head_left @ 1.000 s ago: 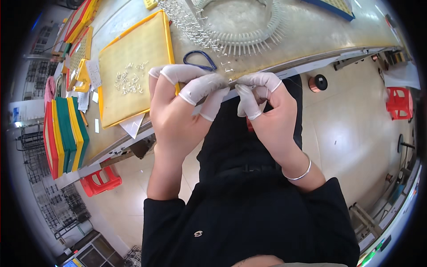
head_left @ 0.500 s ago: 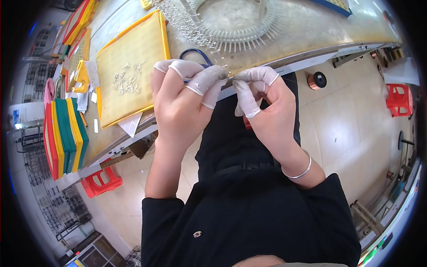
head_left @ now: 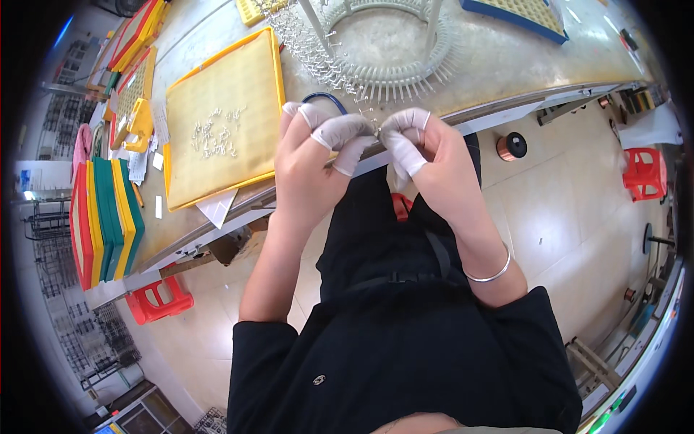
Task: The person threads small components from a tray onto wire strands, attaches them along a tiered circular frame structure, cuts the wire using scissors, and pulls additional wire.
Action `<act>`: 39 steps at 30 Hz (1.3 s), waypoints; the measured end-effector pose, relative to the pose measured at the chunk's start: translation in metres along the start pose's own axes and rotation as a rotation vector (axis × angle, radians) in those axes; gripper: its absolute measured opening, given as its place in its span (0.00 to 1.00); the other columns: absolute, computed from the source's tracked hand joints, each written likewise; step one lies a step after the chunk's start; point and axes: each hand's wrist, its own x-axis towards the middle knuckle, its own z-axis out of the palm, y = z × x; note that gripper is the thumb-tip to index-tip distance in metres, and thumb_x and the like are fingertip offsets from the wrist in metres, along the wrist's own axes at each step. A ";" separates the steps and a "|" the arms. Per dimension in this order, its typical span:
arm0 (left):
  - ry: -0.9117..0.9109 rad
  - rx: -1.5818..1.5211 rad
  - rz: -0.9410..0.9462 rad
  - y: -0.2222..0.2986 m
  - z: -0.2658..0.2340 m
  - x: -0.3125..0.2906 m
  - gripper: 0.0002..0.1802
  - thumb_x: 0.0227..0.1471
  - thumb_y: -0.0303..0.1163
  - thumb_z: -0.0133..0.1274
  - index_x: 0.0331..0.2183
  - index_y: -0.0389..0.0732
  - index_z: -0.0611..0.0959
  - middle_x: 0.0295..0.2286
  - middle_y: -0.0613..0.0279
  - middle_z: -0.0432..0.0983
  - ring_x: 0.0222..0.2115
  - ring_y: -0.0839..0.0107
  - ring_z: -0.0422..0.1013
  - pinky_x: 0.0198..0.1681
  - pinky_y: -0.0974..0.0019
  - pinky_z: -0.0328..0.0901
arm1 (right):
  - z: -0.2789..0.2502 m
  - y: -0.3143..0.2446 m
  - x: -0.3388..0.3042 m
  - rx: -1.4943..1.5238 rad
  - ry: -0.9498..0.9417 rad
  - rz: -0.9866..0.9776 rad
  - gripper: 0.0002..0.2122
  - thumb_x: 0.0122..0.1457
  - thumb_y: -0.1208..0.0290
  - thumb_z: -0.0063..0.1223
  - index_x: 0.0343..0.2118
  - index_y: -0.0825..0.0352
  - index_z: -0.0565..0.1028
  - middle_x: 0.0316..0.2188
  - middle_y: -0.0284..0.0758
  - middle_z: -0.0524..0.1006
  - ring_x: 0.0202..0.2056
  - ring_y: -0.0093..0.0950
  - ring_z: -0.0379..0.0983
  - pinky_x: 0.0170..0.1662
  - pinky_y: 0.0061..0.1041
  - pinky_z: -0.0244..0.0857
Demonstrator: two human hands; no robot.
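My left hand (head_left: 309, 172), with white finger cots on its fingers, is closed in a pinch at the table's front edge. Facing it, my right hand (head_left: 438, 158) is pinched too, also in finger cots, its tips almost touching the left ones. What they hold between them is tiny and mostly hidden. Just beyond the fingertips hangs a chain of small silvery pieces (head_left: 318, 61), running up beside a round pale rack (head_left: 394, 72) with pegs around its rim. A dark blue loop (head_left: 327, 97), perhaps a tool handle, lies behind my left fingers.
To the left, a yellow-framed tray (head_left: 230, 87) carries loose silvery pieces (head_left: 217, 134). Red, yellow and green trays (head_left: 108, 220) stand stacked at the table's left edge. A blue-edged tray (head_left: 520, 18) lies far right. On the floor are a copper wire spool (head_left: 512, 147) and red stools (head_left: 643, 173).
My left hand has shifted right and its fingertips have dipped slightly beside the right hand's. My right fingers have closed up more. The whole view has shifted a little.
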 end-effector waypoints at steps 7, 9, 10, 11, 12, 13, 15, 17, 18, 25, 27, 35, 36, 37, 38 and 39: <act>0.179 0.087 0.134 0.010 0.007 -0.003 0.13 0.29 0.22 0.62 0.25 0.41 0.81 0.20 0.67 0.67 0.24 0.67 0.63 0.28 0.68 0.60 | -0.009 0.003 -0.012 0.618 -0.221 0.376 0.05 0.59 0.72 0.43 0.32 0.67 0.68 0.13 0.28 0.66 0.12 0.16 0.59 0.13 0.12 0.46; 0.260 -0.033 0.056 0.009 0.000 -0.004 0.12 0.30 0.20 0.61 0.25 0.41 0.81 0.21 0.67 0.69 0.24 0.68 0.64 0.29 0.68 0.61 | -0.007 0.002 -0.012 0.493 -0.107 0.269 0.05 0.60 0.72 0.42 0.33 0.67 0.68 0.13 0.29 0.67 0.12 0.16 0.60 0.13 0.12 0.47; 0.267 0.048 0.093 0.000 -0.014 -0.007 0.12 0.32 0.18 0.60 0.26 0.41 0.81 0.22 0.66 0.71 0.25 0.69 0.65 0.31 0.68 0.62 | -0.004 0.003 -0.011 0.499 -0.121 0.265 0.05 0.60 0.72 0.42 0.33 0.67 0.68 0.13 0.29 0.67 0.12 0.16 0.60 0.13 0.12 0.47; 0.267 0.062 0.090 -0.011 -0.024 -0.012 0.12 0.32 0.18 0.60 0.26 0.41 0.81 0.22 0.66 0.71 0.25 0.69 0.65 0.31 0.68 0.62 | -0.001 0.009 -0.012 0.464 -0.075 0.212 0.04 0.59 0.73 0.44 0.33 0.68 0.68 0.15 0.30 0.69 0.14 0.16 0.63 0.14 0.12 0.49; 0.323 0.093 -0.031 -0.022 -0.033 -0.018 0.11 0.34 0.19 0.60 0.26 0.41 0.81 0.23 0.65 0.72 0.25 0.68 0.66 0.31 0.68 0.62 | 0.002 0.013 -0.012 0.428 -0.030 0.158 0.04 0.58 0.74 0.45 0.34 0.69 0.67 0.16 0.30 0.70 0.16 0.16 0.66 0.15 0.11 0.51; 0.383 0.134 -0.154 -0.032 -0.043 -0.022 0.10 0.36 0.19 0.59 0.27 0.40 0.81 0.24 0.64 0.72 0.26 0.68 0.66 0.32 0.68 0.62 | 0.004 0.015 -0.011 0.438 -0.054 0.162 0.04 0.58 0.74 0.45 0.34 0.69 0.67 0.16 0.30 0.70 0.16 0.16 0.66 0.15 0.11 0.51; 0.307 0.294 -0.332 -0.052 -0.065 -0.025 0.09 0.37 0.21 0.58 0.27 0.40 0.81 0.26 0.62 0.72 0.28 0.66 0.66 0.34 0.67 0.63 | 0.005 0.021 -0.011 0.375 0.006 0.129 0.05 0.58 0.75 0.44 0.35 0.70 0.67 0.16 0.31 0.70 0.16 0.15 0.66 0.16 0.12 0.52; 0.249 0.451 -0.514 -0.071 -0.086 -0.029 0.07 0.39 0.22 0.58 0.28 0.40 0.82 0.27 0.60 0.73 0.30 0.65 0.67 0.35 0.67 0.63 | 0.006 0.023 -0.012 0.362 0.004 0.094 0.04 0.59 0.76 0.43 0.35 0.69 0.67 0.16 0.31 0.70 0.16 0.15 0.64 0.16 0.11 0.53; 0.155 0.499 -0.544 -0.082 -0.090 -0.033 0.07 0.40 0.24 0.57 0.28 0.40 0.82 0.28 0.59 0.72 0.33 0.63 0.66 0.37 0.65 0.62 | 0.007 0.023 -0.011 0.345 0.002 0.100 0.04 0.59 0.75 0.43 0.35 0.69 0.67 0.15 0.31 0.70 0.15 0.15 0.64 0.16 0.11 0.53; 0.009 0.569 -0.636 -0.108 -0.084 -0.025 0.08 0.38 0.31 0.59 0.27 0.41 0.82 0.30 0.56 0.71 0.37 0.58 0.65 0.42 0.59 0.59 | 0.007 0.012 -0.016 0.336 0.010 0.076 0.03 0.60 0.75 0.42 0.34 0.68 0.67 0.15 0.30 0.69 0.15 0.14 0.63 0.16 0.11 0.53; -0.050 0.715 -0.575 -0.120 -0.080 -0.027 0.09 0.36 0.32 0.60 0.25 0.41 0.81 0.29 0.56 0.71 0.37 0.57 0.64 0.43 0.57 0.58 | 0.007 0.007 -0.018 0.316 0.021 0.113 0.03 0.60 0.76 0.42 0.35 0.68 0.66 0.15 0.29 0.69 0.15 0.13 0.62 0.16 0.11 0.53; -0.055 0.611 -0.601 -0.111 -0.074 -0.026 0.06 0.38 0.27 0.57 0.25 0.40 0.79 0.28 0.59 0.70 0.37 0.62 0.64 0.44 0.58 0.56 | 0.002 0.015 -0.016 0.270 -0.028 0.109 0.04 0.60 0.73 0.41 0.35 0.67 0.66 0.14 0.30 0.69 0.14 0.17 0.65 0.15 0.12 0.52; -0.051 0.590 -0.616 -0.111 -0.072 -0.026 0.06 0.38 0.27 0.57 0.26 0.41 0.79 0.28 0.60 0.70 0.36 0.63 0.64 0.45 0.58 0.56 | 0.001 0.015 -0.016 0.259 -0.027 0.117 0.04 0.60 0.73 0.41 0.36 0.67 0.66 0.14 0.30 0.69 0.14 0.17 0.65 0.15 0.12 0.53; -0.040 0.588 -0.613 -0.111 -0.072 -0.025 0.06 0.38 0.27 0.57 0.26 0.41 0.79 0.28 0.60 0.70 0.36 0.63 0.64 0.45 0.58 0.56 | 0.002 0.013 -0.015 0.251 -0.030 0.126 0.04 0.60 0.73 0.41 0.36 0.67 0.66 0.14 0.30 0.69 0.14 0.17 0.65 0.16 0.12 0.53; -0.044 0.613 -0.581 -0.111 -0.071 -0.024 0.06 0.39 0.27 0.57 0.26 0.41 0.79 0.27 0.60 0.70 0.36 0.63 0.64 0.45 0.59 0.55 | 0.004 0.010 -0.015 0.303 -0.012 0.151 0.03 0.58 0.77 0.43 0.34 0.68 0.66 0.15 0.30 0.68 0.15 0.15 0.63 0.16 0.12 0.53; -0.050 0.638 -0.549 -0.111 -0.070 -0.024 0.06 0.39 0.27 0.57 0.26 0.41 0.79 0.27 0.61 0.70 0.36 0.63 0.64 0.45 0.59 0.55 | 0.003 0.010 -0.016 0.300 -0.015 0.144 0.03 0.58 0.77 0.43 0.34 0.68 0.66 0.15 0.30 0.68 0.15 0.15 0.63 0.16 0.12 0.53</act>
